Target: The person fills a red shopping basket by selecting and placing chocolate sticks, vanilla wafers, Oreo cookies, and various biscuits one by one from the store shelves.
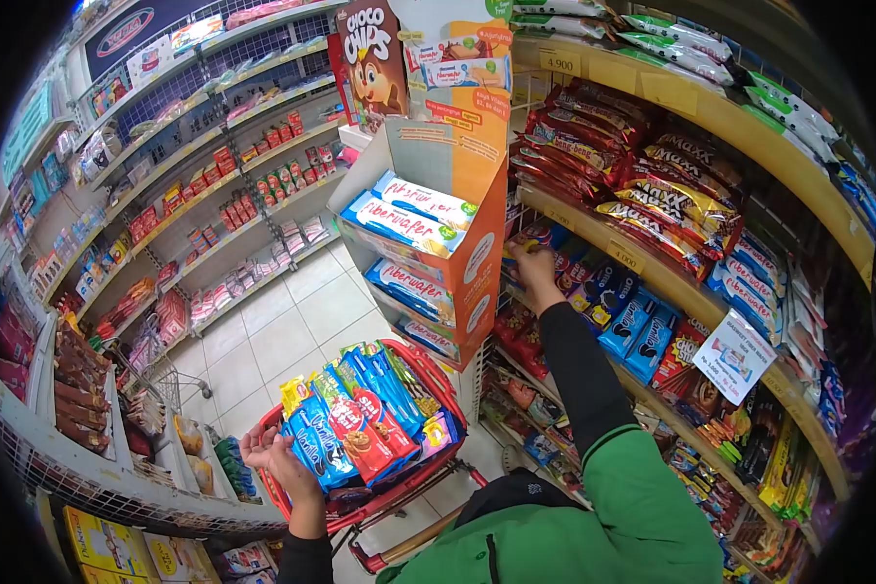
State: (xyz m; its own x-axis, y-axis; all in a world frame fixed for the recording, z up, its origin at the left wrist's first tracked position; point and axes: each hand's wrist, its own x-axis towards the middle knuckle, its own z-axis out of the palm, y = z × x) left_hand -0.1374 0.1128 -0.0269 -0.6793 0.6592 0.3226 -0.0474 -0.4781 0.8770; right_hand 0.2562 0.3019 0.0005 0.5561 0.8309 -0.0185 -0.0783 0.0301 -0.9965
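My right hand [535,271] reaches into the shelf at the right, fingers closed at a small yellow-looking packet whose kind I cannot make out. Beside it lie dark blue snack packs and light blue Oreo packs [625,326]. My left hand [284,465] is turned palm up at the left side of a red shopping basket [456,399], its fingers loosely bent and apart, holding nothing. Snack packs fill the basket, among them blue Vanilla packs [318,450] and red biscuit packs [365,436].
A cardboard display [485,243] of Fiberwafer packs [399,222] stands ahead, right of the tiled floor [297,316]. Maxx bars [667,200] and Beng-Beng packs [574,146] fill an upper right shelf. A white price card [735,358] hangs below. Stocked shelves [185,190] curve along the left.
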